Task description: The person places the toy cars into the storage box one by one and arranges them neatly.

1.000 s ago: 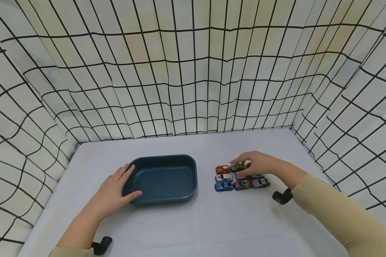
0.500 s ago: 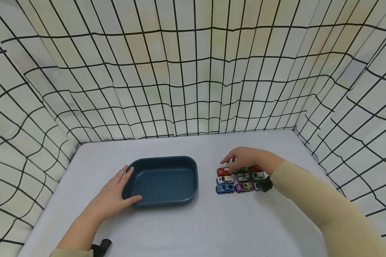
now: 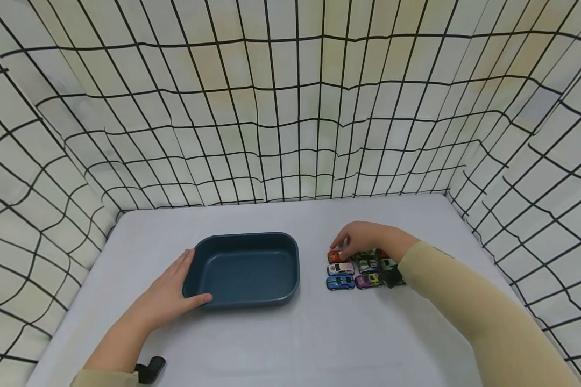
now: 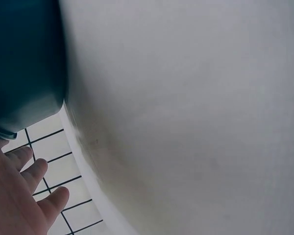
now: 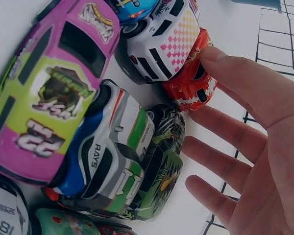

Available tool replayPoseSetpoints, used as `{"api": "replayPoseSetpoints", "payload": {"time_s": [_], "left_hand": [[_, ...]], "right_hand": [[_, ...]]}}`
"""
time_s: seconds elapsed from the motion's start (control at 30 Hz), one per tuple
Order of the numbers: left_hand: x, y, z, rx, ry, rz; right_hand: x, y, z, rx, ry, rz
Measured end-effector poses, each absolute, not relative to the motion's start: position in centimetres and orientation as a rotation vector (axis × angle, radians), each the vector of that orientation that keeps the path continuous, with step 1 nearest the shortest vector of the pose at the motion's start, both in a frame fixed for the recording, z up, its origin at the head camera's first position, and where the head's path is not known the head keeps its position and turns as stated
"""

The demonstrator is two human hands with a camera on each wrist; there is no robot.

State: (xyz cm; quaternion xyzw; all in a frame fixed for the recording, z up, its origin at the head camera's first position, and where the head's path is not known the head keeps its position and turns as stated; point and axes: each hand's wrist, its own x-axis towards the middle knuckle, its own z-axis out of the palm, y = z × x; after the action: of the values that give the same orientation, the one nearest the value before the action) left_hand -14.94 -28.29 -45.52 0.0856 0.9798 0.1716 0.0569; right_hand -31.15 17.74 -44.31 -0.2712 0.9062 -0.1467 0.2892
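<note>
My left hand (image 3: 167, 293) rests against the left end of a dark blue rectangular tub (image 3: 247, 308), fingers along its outer side and thumb at the near rim. In the left wrist view, fingertips of the left hand (image 4: 19, 196) show below the tub (image 4: 24, 58). My right hand (image 3: 365, 238) is over the back-left corner of a block of toy cars. Its thumb and index finger pinch a red toy car (image 5: 188, 90); the other fingers of the right hand (image 5: 259, 147) extend past a dark green car (image 5: 164, 171). The index fingertip is hidden behind the red car.
Close around the red car stand a white checkered car (image 3: 340, 269), a blue car (image 3: 340, 282), a purple and yellow car (image 3: 368, 280) and several others. A white cloth covers the table (image 3: 290, 344). Black-gridded white walls (image 3: 290, 134) enclose the back and sides.
My right hand has shifted left from the middle of the back row to the red car and lowered onto it. The left hand stays at the tub.
</note>
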Motion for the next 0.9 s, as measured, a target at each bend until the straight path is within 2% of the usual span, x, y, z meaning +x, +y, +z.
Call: {"api": "replayPoseSetpoints", "payload": {"time_s": [0.9], "left_hand": [[-14.7,-28.0,-45.6,0.231,2.889,0.642]], "right_hand": [[-29.9,17.2,-43.9,-0.83,2.503,-0.301]]}}
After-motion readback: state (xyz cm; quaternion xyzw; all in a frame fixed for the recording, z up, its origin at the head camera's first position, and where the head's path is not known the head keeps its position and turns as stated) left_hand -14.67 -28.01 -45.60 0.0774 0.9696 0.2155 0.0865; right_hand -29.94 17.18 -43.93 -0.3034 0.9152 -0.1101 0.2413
